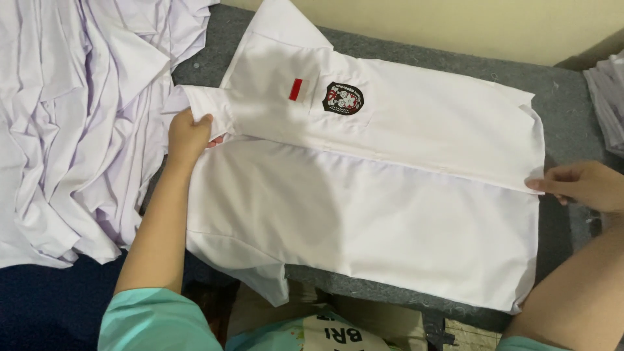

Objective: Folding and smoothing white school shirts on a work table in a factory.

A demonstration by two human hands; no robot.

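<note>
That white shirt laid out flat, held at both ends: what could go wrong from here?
The shirt hangs slightly over the near edge of the grey table, so it might slide off. The left hand pinches only the collar and the right hand only the hem, so an uneven pull could crease it.

free: grey table (565, 97) strip beyond shirt (364, 214) | blocked: shirt pile (71, 130) left, probably another stack (608, 104) right

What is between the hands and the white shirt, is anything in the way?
Nothing visible is. The left hand already grips the white shirt at its collar end, and the right hand pinches the hem edge. The shirt lies flat on the grey table.
</note>
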